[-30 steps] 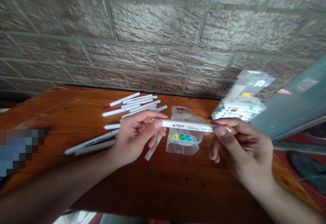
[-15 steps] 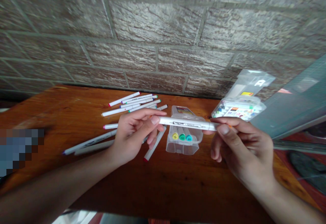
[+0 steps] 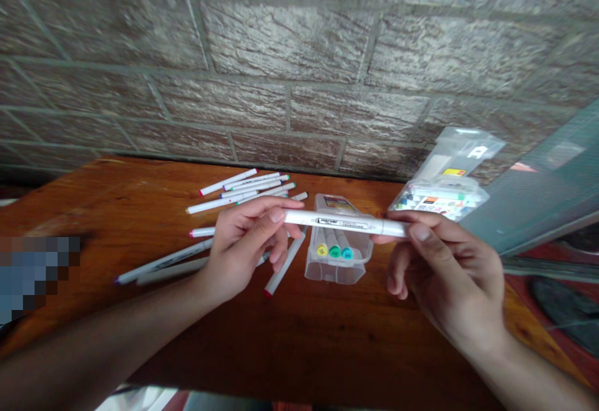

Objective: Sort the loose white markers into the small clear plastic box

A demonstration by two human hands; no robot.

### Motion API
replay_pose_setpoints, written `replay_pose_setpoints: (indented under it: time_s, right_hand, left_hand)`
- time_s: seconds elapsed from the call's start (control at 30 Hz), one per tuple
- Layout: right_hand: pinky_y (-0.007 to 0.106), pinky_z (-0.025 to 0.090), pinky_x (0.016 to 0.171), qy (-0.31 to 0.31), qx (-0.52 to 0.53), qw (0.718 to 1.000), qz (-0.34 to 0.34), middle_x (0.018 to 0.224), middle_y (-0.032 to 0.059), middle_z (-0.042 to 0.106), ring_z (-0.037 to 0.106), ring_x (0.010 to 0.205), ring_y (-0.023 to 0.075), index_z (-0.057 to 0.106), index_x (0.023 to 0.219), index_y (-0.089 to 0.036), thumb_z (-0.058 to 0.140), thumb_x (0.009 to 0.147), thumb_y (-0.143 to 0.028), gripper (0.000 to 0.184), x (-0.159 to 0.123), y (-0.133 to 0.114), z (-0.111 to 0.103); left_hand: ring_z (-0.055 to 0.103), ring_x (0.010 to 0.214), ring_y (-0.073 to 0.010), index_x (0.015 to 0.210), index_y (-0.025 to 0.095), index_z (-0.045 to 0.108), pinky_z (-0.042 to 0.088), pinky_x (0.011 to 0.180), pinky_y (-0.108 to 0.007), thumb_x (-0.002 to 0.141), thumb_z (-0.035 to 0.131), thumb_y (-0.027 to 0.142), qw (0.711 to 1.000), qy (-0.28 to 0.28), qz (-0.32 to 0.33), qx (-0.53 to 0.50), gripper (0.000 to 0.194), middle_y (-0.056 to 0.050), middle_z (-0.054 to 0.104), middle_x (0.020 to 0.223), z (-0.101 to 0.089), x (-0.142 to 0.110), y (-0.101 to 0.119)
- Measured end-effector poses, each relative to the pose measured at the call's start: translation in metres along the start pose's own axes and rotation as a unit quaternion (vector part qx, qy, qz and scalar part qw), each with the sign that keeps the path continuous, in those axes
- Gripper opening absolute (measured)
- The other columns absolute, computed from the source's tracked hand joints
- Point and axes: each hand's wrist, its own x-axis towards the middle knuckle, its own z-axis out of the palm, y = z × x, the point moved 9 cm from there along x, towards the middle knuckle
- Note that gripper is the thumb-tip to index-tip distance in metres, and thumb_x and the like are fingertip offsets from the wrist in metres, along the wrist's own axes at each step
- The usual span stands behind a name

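White marker [image 3: 344,222], pinched at both ends

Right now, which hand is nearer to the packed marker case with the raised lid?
Right. The right hand, gripping one end of a white marker, is just in front of the packed case; the left hand, at the other end, is well to the case's left.

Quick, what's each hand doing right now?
Left hand: closed on one end of a white marker, pinched between thumb and fingers.
Right hand: closed on the same marker's other end, also pinched.
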Motion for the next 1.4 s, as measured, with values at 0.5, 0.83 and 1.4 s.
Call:
replay_pose_setpoints:
  time_s: [0.5,0.83,1.4]
  right_hand:
    - [0.021,0.051,0.034,0.005,0.019,0.999,0.026,0.096,0.0089,0.088,0.067,0.039,0.0138,0.085,0.113,-0.027,0.069,0.104,-0.035,0.020,0.0002,0.0016,0.0011]
    - [0.023,0.050,0.033,0.009,0.029,0.999,0.033,0.094,0.0090,0.088,0.067,0.038,0.0155,0.087,0.111,-0.028,0.070,0.103,-0.036,0.020,-0.0008,0.0009,-0.0001]
    - [0.025,0.050,0.034,0.010,0.033,0.999,0.031,0.094,0.0096,0.088,0.067,0.038,0.0166,0.086,0.111,-0.027,0.069,0.104,-0.034,0.021,-0.0004,-0.0001,-0.0004]
  left_hand:
    - [0.057,0.046,-0.0096,0.114,0.016,0.085,0.052,0.041,-0.021,0.100,0.073,0.028,0.999,0.015,-0.020,-0.029,0.022,-0.009,0.080,0.081,0.0004,0.0007,0.0004]
    - [0.057,0.047,-0.0102,0.114,0.017,0.085,0.052,0.041,-0.021,0.101,0.070,0.028,0.999,0.003,-0.020,-0.035,0.023,-0.008,0.080,0.080,0.0018,0.0009,0.0011]
    - [0.059,0.047,-0.0117,0.113,0.015,0.083,0.051,0.041,-0.023,0.099,0.073,0.030,0.999,0.004,-0.028,-0.036,0.023,-0.009,0.080,0.080,0.0022,0.0008,0.0028]
